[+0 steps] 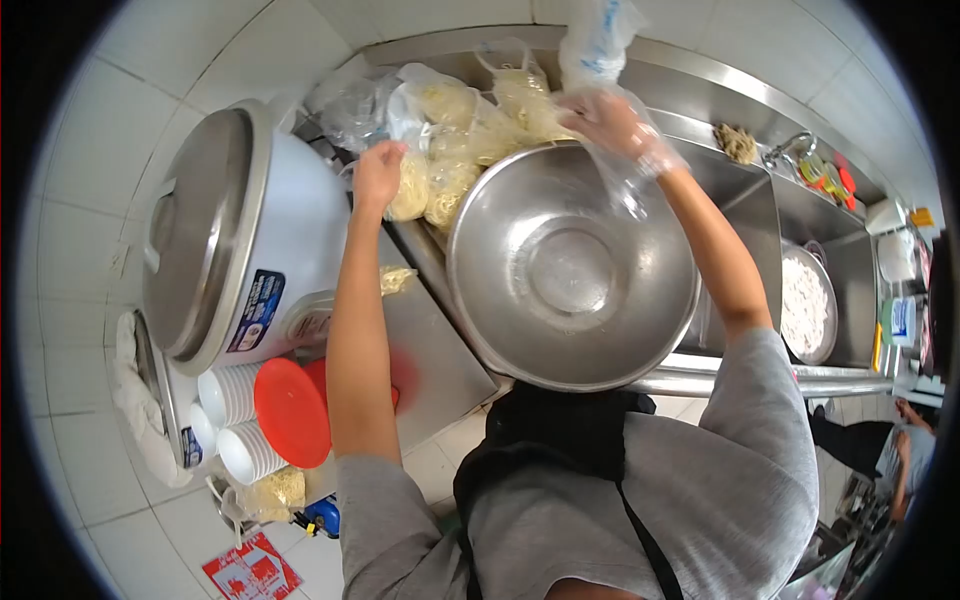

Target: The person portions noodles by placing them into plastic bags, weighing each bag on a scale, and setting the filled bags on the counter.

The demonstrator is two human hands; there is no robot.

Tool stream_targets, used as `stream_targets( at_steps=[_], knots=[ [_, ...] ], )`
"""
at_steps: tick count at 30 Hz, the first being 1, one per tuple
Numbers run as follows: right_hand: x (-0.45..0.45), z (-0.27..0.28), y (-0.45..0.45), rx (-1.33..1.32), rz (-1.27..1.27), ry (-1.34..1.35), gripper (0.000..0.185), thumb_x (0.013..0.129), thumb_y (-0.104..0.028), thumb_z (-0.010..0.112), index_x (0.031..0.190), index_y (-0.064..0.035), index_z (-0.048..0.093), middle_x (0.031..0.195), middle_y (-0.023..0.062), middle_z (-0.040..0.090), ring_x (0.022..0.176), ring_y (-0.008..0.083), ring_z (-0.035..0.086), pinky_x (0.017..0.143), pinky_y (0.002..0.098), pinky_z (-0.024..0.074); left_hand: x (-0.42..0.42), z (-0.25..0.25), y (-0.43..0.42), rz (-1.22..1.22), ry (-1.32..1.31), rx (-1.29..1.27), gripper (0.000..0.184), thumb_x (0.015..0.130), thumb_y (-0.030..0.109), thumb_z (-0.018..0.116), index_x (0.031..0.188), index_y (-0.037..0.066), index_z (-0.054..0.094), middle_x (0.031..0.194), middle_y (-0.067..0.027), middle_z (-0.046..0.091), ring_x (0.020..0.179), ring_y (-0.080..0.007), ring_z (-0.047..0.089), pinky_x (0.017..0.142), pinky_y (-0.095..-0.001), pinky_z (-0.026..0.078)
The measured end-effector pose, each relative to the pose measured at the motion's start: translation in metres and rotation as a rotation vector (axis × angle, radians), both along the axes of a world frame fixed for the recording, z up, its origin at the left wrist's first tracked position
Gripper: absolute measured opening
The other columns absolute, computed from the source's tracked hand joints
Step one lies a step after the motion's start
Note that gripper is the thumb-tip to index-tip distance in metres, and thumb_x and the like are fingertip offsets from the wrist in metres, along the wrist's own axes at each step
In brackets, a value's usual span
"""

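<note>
My left hand is closed at the top of a clear bag of pale noodles, its fingers pinched together; what exactly lies between them is too small to tell. A loose clear plastic bag covers my right hand, which is over the back rim of a large steel bowl. The fingers of that hand point left toward more bagged noodles, and the plastic blurs them. Inside the bowl nothing shows but bare metal. Behind my right hand stands a clear bag with blue print.
A big lidded cooker stands at left, with white cup stacks and a red lid in front. Sinks at right hold a pan of pale pieces. A tap is behind. Another person is at far right.
</note>
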State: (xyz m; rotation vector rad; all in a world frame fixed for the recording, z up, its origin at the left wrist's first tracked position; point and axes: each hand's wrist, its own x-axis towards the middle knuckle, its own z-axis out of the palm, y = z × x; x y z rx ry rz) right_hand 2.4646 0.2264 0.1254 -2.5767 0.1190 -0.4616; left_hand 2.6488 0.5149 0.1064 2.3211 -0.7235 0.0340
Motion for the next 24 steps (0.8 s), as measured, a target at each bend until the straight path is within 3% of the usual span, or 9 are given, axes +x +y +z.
stream_targets(
  at_steps=[3,4,7,9,10,13,16,19,24],
  knots=[
    [-0.095,-0.047,-0.026,-0.099,-0.297,-0.014,0.052,0.075,-0.04,0.063,0.109,-0.0014,0.056,0.104,0.0199,0.058,0.098,0.0317,0.055,0.085,0.0371,0.0416,0.01,-0.034,-0.006,-0.145,0.018,0.153,0.038,0.083,0.035,0.056,0.098,0.0,0.061,0.082,-0.017,0.063,0.075,-0.0214,0.06,0.07,-0.0314,0.045],
    [-0.12,-0.067,-0.031,-0.141,-0.457,0.061,0.057,0.072,-0.041,0.065,0.109,0.0007,0.056,0.102,0.0219,0.058,0.096,0.0344,0.055,0.085,0.0379,0.0418,0.005,-0.033,-0.006,-0.177,0.014,0.113,0.044,0.082,0.038,0.056,0.104,0.0,0.058,0.087,-0.0178,0.063,0.076,-0.0229,0.059,0.071,-0.0321,0.044],
    [-0.171,-0.072,-0.034,0.257,-0.291,0.551,0.062,0.069,-0.044,0.066,0.106,0.0041,0.055,0.098,0.023,0.059,0.095,0.0329,0.055,0.085,0.0372,0.0417,-0.014,-0.022,0.0,-0.19,-0.031,0.07,0.053,0.081,0.039,0.057,0.112,-0.004,0.051,0.1,-0.0246,0.058,0.091,-0.0333,0.058,0.079,-0.0364,0.043],
    [-0.185,-0.084,-0.031,0.353,-0.415,0.548,0.059,0.07,-0.045,0.065,0.1,0.0056,0.056,0.092,0.0205,0.06,0.088,0.0316,0.058,0.08,0.0373,0.0433,-0.035,-0.001,0.005,-0.155,-0.055,0.151,0.062,0.081,0.04,0.057,0.122,-0.004,0.043,0.099,-0.0241,0.058,0.095,-0.0327,0.056,0.083,-0.0353,0.042],
    [-0.184,-0.086,-0.033,0.351,-0.531,0.61,0.042,0.076,-0.036,0.062,0.095,0.002,0.06,0.089,0.0176,0.061,0.084,0.0252,0.055,0.079,0.0345,0.0411,-0.04,0.002,0.009,-0.15,-0.042,0.143,0.063,0.081,0.041,0.057,0.124,-0.002,0.039,0.102,-0.024,0.056,0.098,-0.033,0.054,0.085,-0.0356,0.041],
    [-0.207,-0.02,-0.027,0.339,-0.568,0.459,0.035,0.078,-0.031,0.059,0.089,0.0019,0.059,0.08,0.0156,0.062,0.076,0.0226,0.056,0.073,0.0335,0.043,-0.059,0.015,0.02,-0.097,-0.013,0.127,0.069,0.082,0.041,0.056,0.132,0.002,0.029,0.111,-0.0235,0.05,0.104,-0.0338,0.05,0.088,-0.0367,0.039],
    [-0.258,0.012,-0.064,0.131,-0.716,0.253,0.029,0.081,-0.028,0.057,0.083,0.0009,0.06,0.072,0.0146,0.06,0.071,0.0225,0.057,0.066,0.0337,0.0437,-0.079,0.028,0.035,-0.053,-0.013,0.122,0.07,0.085,0.04,0.053,0.138,0.01,0.018,0.126,-0.0219,0.034,0.11,-0.0344,0.044,0.091,-0.0389,0.037],
    [-0.304,0.05,-0.074,-0.375,-0.763,0.162,0.023,0.081,-0.023,0.056,0.085,0.0001,0.059,0.069,0.017,0.059,0.064,0.0272,0.058,0.059,0.0398,0.0434,-0.106,0.032,0.039,-0.053,-0.16,-0.078,0.065,0.086,0.036,0.052,0.137,0.009,0.022,0.119,-0.0209,0.04,0.104,-0.0323,0.047,0.088,-0.0395,0.038],
    [-0.309,-0.001,-0.069,-0.631,-0.86,0.08,0.026,0.08,-0.011,0.047,0.104,-0.006,0.056,0.076,0.021,0.059,0.072,0.0357,0.059,0.061,0.0453,0.0453,-0.168,0.023,0.016,-0.144,-0.118,-0.368,0.052,0.085,0.021,0.056,0.131,0.006,0.035,0.103,-0.0131,0.049,0.091,-0.0229,0.048,0.077,-0.0328,0.041]
  ],
)
